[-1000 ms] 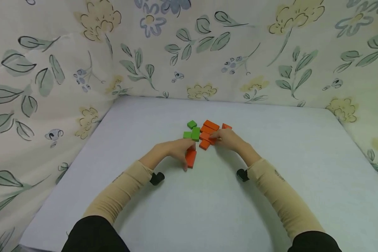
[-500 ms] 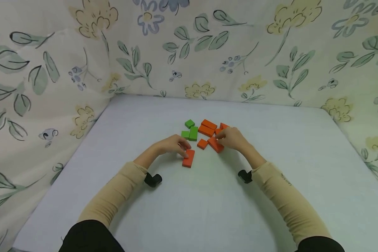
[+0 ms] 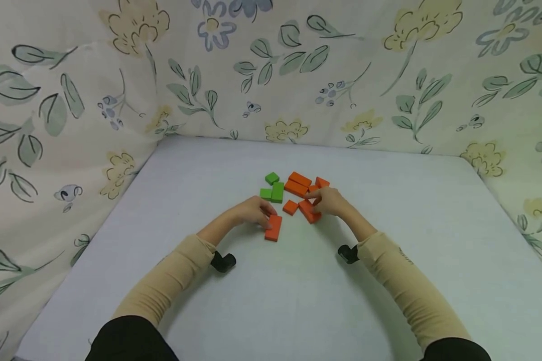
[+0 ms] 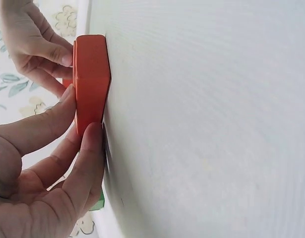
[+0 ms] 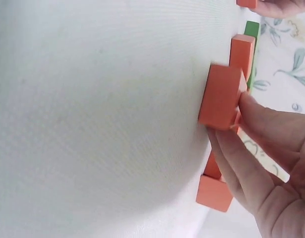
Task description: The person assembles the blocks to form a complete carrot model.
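My left hand [image 3: 252, 210] pinches a red-orange rectangular block [image 3: 275, 230] lying on the table, nearest to me of all the blocks. In the left wrist view, the thumb lies on its upper face and a fingertip at its end. To the right, my right hand [image 3: 331, 201] holds another orange block [image 3: 308, 212] between thumb and fingers. The right wrist view shows this block [image 5: 220, 96] close up, its long side facing the camera. A small orange block [image 3: 290, 207] sits between the two hands. Part of the right-hand block is covered by fingers.
Just behind the hands, several orange blocks [image 3: 295, 187] lie in a group, partly hidden by the right hand. Green blocks [image 3: 277, 192] lie to their left, one [image 3: 272, 178] apart. The white table [image 3: 289, 301] ends at a flowered cloth [image 3: 235, 110].
My right hand has drawn an orange block out of the group toward me, leaving the small orange block apart. My left hand has shifted its grip on the red-orange block, which barely moved.
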A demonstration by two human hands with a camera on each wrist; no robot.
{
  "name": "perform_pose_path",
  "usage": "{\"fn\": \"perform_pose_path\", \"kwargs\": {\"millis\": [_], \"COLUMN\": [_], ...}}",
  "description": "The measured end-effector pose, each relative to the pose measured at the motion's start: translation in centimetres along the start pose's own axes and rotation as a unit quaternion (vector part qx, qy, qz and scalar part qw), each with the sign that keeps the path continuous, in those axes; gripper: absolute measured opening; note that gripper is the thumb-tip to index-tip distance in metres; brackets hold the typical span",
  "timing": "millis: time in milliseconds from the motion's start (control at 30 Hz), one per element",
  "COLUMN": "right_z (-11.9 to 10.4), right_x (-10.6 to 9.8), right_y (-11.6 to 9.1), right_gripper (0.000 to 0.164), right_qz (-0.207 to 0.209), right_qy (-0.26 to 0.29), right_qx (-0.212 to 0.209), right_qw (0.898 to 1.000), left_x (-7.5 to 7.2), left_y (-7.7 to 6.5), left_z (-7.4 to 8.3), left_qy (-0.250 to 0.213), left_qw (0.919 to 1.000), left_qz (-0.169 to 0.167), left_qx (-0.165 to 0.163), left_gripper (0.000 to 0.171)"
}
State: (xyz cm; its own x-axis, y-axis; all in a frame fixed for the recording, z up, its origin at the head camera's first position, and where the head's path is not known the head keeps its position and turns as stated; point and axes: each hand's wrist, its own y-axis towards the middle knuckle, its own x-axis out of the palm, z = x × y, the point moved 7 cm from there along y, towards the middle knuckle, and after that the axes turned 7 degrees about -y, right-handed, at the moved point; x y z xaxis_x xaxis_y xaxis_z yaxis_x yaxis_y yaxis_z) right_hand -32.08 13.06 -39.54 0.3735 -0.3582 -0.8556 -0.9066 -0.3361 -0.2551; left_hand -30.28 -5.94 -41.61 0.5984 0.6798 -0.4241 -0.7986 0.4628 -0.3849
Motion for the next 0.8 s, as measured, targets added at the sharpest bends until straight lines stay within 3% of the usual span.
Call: {"fn": "perform_pose_path", "kwargs": {"millis": [200, 500, 800], "right_z": [0.3, 0.0, -0.4], "right_x": [0.7, 0.8, 0.6], "right_y": [-0.6, -1.9, -2.6], "right_gripper": [0.043, 0.065, 0.058], "right_qz": [-0.037, -0.079, -0.045], "right_qy": [0.015, 0.026, 0.009], "right_qx": [0.004, -0.058, -0.089], "right_qw": [0.999, 0.995, 0.995], "left_x": [0.5, 0.9, 1.2], "left_y": [0.0, 0.4, 0.9], "left_z": [0.2, 0.4, 0.6], "left_qy": [0.001, -0.021, -0.023], "left_qw": [1.0000, 0.9997, 0.9991], "left_qz": [0.004, 0.011, 0.033], "left_qx": [-0.004, -0.007, -0.011], "left_gripper": [0.039, 0.038, 0.038]}}
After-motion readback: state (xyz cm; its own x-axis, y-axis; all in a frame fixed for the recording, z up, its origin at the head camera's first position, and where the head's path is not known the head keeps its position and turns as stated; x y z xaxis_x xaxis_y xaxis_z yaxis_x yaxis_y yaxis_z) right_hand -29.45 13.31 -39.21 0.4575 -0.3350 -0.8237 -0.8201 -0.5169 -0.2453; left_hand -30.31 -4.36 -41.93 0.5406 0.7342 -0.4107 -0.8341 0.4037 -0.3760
